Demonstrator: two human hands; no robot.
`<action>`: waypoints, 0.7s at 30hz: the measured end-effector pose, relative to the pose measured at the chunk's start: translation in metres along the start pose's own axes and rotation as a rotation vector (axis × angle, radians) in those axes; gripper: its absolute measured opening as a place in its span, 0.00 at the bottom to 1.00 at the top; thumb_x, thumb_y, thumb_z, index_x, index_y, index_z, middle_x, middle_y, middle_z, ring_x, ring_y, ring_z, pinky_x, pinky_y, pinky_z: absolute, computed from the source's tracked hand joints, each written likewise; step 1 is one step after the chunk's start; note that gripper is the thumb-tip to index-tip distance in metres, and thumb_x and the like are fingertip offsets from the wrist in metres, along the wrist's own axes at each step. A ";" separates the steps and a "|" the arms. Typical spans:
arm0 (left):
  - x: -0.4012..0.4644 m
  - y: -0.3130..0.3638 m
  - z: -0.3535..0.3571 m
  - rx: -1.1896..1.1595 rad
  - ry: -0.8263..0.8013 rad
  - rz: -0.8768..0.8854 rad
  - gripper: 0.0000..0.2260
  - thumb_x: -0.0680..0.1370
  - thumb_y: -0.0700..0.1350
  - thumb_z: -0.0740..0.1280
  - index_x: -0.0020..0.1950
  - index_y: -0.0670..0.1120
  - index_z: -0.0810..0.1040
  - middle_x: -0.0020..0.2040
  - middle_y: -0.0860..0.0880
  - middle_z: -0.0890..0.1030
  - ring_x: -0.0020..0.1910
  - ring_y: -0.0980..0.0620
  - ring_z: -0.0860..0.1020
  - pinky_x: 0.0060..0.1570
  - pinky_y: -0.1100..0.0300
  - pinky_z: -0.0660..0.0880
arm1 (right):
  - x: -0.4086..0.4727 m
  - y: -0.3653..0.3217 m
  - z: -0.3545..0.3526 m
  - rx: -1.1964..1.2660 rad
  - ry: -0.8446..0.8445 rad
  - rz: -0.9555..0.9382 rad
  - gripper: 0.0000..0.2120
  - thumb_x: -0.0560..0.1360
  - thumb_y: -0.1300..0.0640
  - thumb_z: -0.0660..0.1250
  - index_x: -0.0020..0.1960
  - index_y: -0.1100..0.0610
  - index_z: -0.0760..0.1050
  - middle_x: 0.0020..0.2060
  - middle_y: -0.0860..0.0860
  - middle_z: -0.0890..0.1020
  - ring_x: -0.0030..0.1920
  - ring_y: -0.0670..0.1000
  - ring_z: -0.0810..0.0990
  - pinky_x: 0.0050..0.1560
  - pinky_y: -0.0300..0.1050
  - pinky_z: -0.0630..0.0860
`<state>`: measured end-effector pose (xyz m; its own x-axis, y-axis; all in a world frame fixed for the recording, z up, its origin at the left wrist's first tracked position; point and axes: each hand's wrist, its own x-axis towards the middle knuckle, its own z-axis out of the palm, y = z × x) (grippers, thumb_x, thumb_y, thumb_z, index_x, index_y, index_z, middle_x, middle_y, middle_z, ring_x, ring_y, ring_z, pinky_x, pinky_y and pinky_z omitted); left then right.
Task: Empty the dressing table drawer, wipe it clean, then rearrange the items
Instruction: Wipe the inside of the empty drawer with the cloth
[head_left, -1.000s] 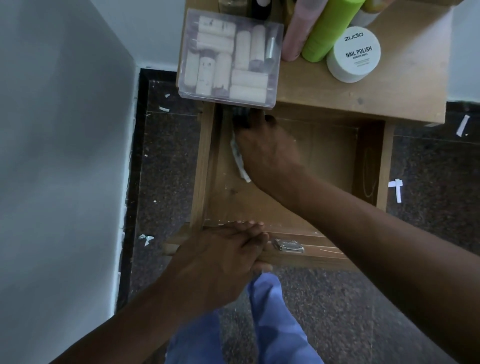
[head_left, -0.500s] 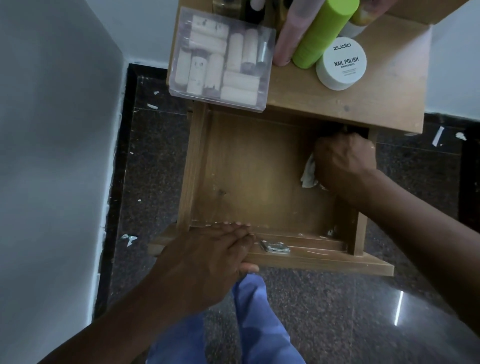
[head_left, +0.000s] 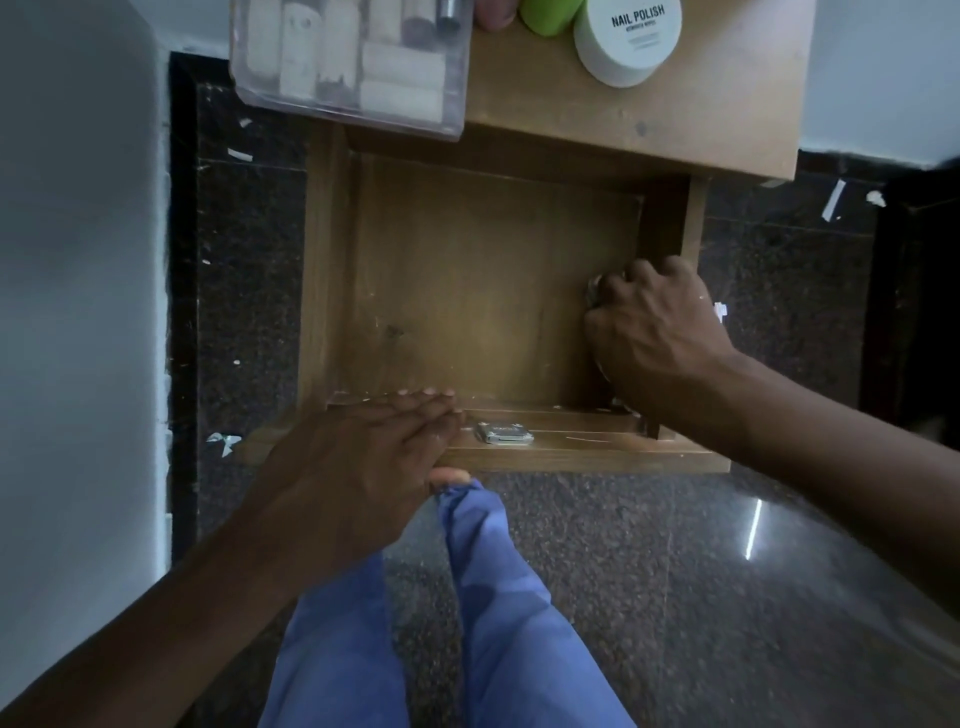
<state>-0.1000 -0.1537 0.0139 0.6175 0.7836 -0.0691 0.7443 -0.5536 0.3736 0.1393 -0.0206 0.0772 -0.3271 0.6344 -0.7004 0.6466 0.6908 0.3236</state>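
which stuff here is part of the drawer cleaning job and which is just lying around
Part of the job:
- drawer, open and emptied
- wipe, gripped by the right hand
- left hand, resting on the drawer front
- clear box of tubes, nail polish jar, green bottle, waiting on the table top

Just lying about:
- white scraps on the floor

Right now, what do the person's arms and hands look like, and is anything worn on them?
Both arms are bare as far as the picture shows, without sleeves. The left hand and the right hand carry no gloves, and I see no rings, watch or bracelet.
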 end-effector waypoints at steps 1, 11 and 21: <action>0.000 0.000 -0.002 0.001 -0.003 -0.004 0.25 0.82 0.56 0.57 0.65 0.40 0.83 0.66 0.42 0.82 0.64 0.47 0.82 0.66 0.53 0.74 | -0.004 -0.003 0.002 -0.007 -0.010 -0.031 0.12 0.83 0.51 0.61 0.63 0.52 0.77 0.60 0.55 0.79 0.60 0.57 0.77 0.58 0.52 0.71; 0.003 0.002 -0.009 -0.051 -0.010 -0.060 0.31 0.87 0.57 0.45 0.65 0.39 0.82 0.65 0.41 0.83 0.61 0.44 0.84 0.66 0.55 0.66 | -0.015 -0.002 0.011 0.319 -0.155 -0.092 0.11 0.79 0.55 0.67 0.61 0.53 0.79 0.52 0.52 0.84 0.50 0.54 0.83 0.42 0.45 0.77; 0.007 0.005 -0.018 -0.106 0.118 -0.133 0.43 0.80 0.63 0.59 0.83 0.36 0.48 0.84 0.38 0.52 0.83 0.40 0.56 0.79 0.47 0.61 | 0.019 -0.026 -0.001 0.997 -0.089 -0.208 0.22 0.74 0.65 0.73 0.64 0.49 0.80 0.62 0.46 0.82 0.61 0.47 0.80 0.57 0.40 0.78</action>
<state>-0.0966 -0.1452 0.0320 0.4769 0.8788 -0.0176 0.7825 -0.4154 0.4638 0.1161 -0.0260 0.0559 -0.4724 0.4783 -0.7403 0.8752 0.1551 -0.4583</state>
